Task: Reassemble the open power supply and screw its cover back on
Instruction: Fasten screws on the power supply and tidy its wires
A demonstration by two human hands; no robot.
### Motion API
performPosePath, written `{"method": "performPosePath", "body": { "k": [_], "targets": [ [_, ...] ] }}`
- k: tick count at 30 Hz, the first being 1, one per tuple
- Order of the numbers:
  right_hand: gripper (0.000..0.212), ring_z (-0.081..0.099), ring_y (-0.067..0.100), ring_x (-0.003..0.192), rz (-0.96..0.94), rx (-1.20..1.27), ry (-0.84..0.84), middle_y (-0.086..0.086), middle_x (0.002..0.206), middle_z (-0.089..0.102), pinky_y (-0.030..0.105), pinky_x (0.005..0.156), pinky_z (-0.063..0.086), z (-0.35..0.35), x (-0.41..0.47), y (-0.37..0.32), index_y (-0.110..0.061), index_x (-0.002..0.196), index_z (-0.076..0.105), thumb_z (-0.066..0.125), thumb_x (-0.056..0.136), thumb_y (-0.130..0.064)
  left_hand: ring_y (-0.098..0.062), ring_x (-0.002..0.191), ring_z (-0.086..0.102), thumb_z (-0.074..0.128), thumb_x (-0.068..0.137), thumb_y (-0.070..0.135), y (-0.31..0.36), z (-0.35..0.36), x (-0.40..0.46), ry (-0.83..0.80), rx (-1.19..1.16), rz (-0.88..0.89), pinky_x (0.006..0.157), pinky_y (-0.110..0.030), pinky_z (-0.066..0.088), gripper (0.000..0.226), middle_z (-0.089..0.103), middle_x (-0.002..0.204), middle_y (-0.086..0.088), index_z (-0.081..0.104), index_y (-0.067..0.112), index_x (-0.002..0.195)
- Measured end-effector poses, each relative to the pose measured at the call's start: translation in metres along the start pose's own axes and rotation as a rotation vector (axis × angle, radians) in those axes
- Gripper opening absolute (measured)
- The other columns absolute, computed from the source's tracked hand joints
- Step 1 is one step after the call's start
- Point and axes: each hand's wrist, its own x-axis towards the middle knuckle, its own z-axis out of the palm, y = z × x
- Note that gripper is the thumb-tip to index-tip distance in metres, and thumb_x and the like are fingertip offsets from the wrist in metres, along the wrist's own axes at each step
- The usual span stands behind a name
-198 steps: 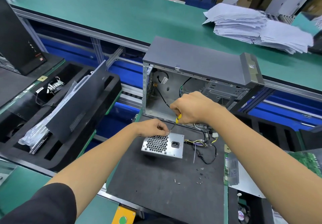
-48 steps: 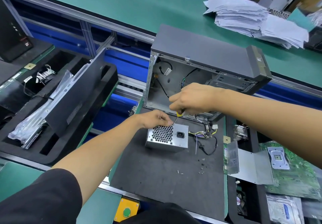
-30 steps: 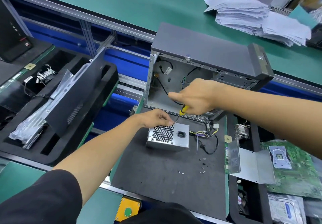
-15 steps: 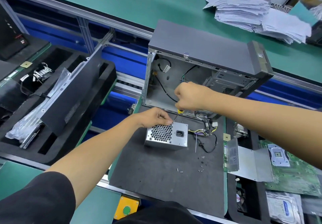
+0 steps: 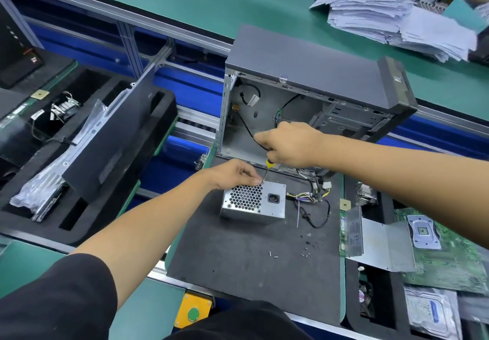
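Left grip [image 5: 239, 174] sits on the top rear edge of the power supply [image 5: 254, 202], fingers curled and pinching at the spot where the driver tip lands, probably steadying a screw, though the screw itself is too small to make out. PSU is a silver sheet-metal box on the dark mat [image 5: 238, 260] of the bench, just in front of the open PC case [image 5: 304, 96], honeycomb fan grille and mains socket facing the camera. Judging by build: moderately heavy for its size, rigid shell, thin steel edges likely sharp, smooth sides a bit slippery. Best taken by the two opposite side walls or pinned flat from the top; keep off the grille and don't lift by the harness. Right grip [image 5: 291, 145] is wrapped round the yellow-handled screwdriver [image 5: 267, 167], shaft angled down-left to the PSU's top edge beside the left fingertips. Wire bundle [image 5: 312, 199] trails off the right side of the box, soft and snag-prone; it'll drag if the box is spun. Loose screws [image 5: 307, 247] are scattered on the mat in front and to the right, tiny and easy to roll.
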Motion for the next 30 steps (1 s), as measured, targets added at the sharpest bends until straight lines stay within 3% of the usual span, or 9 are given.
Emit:
{"method": "performPosePath", "body": {
  "k": [4,7,12,17,22,25,27,30],
  "targets": [
    [0.010,0.051,0.033,0.078,0.294,0.169,0.049,0.003,0.072,0.045,0.034,0.060,0.037,0.007,0.003,-0.007,-0.018,0.081,0.045,0.052,0.087,-0.016,-0.006,0.104,0.072,0.079,0.084,0.037,0.001,0.000,-0.001,-0.001,0.001,0.002,0.104,-0.027,0.048,0.021,0.079,0.103,0.004,0.079,0.026,0.102],
    [0.009,0.055,0.034,0.078,0.339,0.203,0.025,0.004,0.074,0.049,0.032,0.058,0.036,0.007,0.004,-0.007,-0.016,0.080,0.046,0.051,0.086,-0.015,-0.005,0.104,0.072,0.078,0.084,0.038,0.003,0.001,-0.003,0.001,0.002,0.001,0.105,-0.028,0.048,0.022,0.079,0.105,0.005,0.079,0.026,0.102],
    [0.018,0.046,0.018,0.059,0.120,0.090,0.026,-0.001,0.065,0.050,0.032,0.051,0.030,0.004,-0.005,-0.002,-0.022,0.078,0.035,0.047,0.091,-0.019,-0.001,0.107,0.068,0.071,0.095,0.038,0.006,0.000,-0.006,-0.011,0.055,-0.016,0.106,-0.028,0.043,0.011,0.078,0.104,0.011,0.080,0.031,0.097],
    [0.017,0.039,0.018,0.054,-0.134,-0.161,-0.022,-0.001,0.060,0.046,0.032,0.049,0.021,-0.004,-0.014,0.004,-0.023,0.083,0.032,0.046,0.090,-0.019,-0.002,0.108,0.065,0.066,0.098,0.037,0.008,0.000,-0.007,-0.005,0.076,-0.018,0.113,-0.033,0.041,0.015,0.076,0.101,0.013,0.079,0.029,0.096],
    [0.017,0.046,0.026,0.067,-0.371,-0.378,-0.046,-0.002,0.080,0.049,0.031,0.049,0.023,-0.018,-0.011,0.008,-0.025,0.087,0.030,0.045,0.090,-0.016,0.004,0.105,0.064,0.066,0.100,0.035,0.011,0.002,-0.009,-0.016,0.077,-0.039,0.113,-0.032,0.040,0.017,0.075,0.098,0.018,0.080,0.034,0.089],
    [0.021,0.045,0.024,0.064,-0.422,-0.369,-0.031,-0.005,0.089,0.039,0.030,0.047,0.025,-0.020,-0.008,0.006,-0.027,0.088,0.037,0.049,0.085,-0.010,0.007,0.103,0.063,0.066,0.099,0.036,0.012,0.002,-0.008,-0.037,0.091,-0.058,0.113,-0.031,0.038,0.019,0.077,0.101,0.016,0.080,0.035,0.087],
    [0.024,0.043,0.016,0.062,-0.409,-0.274,-0.052,-0.006,0.090,0.039,0.029,0.048,0.027,-0.019,-0.006,0.005,-0.029,0.087,0.043,0.050,0.079,-0.007,0.013,0.093,0.062,0.065,0.100,0.034,0.012,0.002,-0.007,-0.050,0.089,-0.066,0.108,-0.028,0.038,0.018,0.076,0.094,0.022,0.079,0.033,0.088],
    [0.026,0.042,0.009,0.064,-0.358,-0.193,-0.082,-0.009,0.088,0.039,0.028,0.050,0.024,-0.017,-0.005,0.008,-0.031,0.086,0.047,0.053,0.075,-0.008,0.011,0.094,0.063,0.066,0.100,0.033,0.007,0.000,-0.004,-0.044,0.061,-0.061,0.111,-0.029,0.038,0.017,0.074,0.090,0.022,0.078,0.030,0.089]
  ]
}}
